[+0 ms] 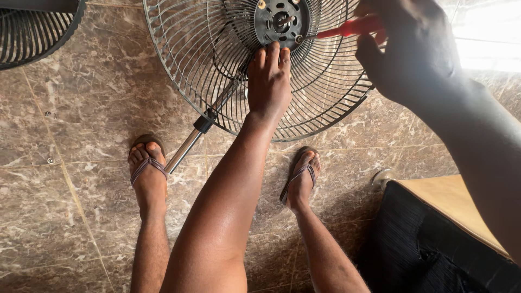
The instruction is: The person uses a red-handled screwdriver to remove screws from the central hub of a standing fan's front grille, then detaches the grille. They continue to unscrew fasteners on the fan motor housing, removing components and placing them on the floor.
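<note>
A person works on a wire fan guard lying on a brown marble-patterned tile floor, seen from above. The left hand lies flat on the guard, fingers stretched out and touching the edge of the dark motor hub at the guard's centre. The right hand, raised nearer the camera and to the right of the hub, is closed around the red handle of a screwdriver, whose shaft points left toward the hub. A metal pole runs from under the guard, down past the left wrist, toward the person's left foot in a strapped sandal. The right foot, in a matching sandal, rests below the guard's rim. A second fan guard lies well to the left of both hands. A dark cushion on a wooden seat sits beneath the right forearm.
</note>
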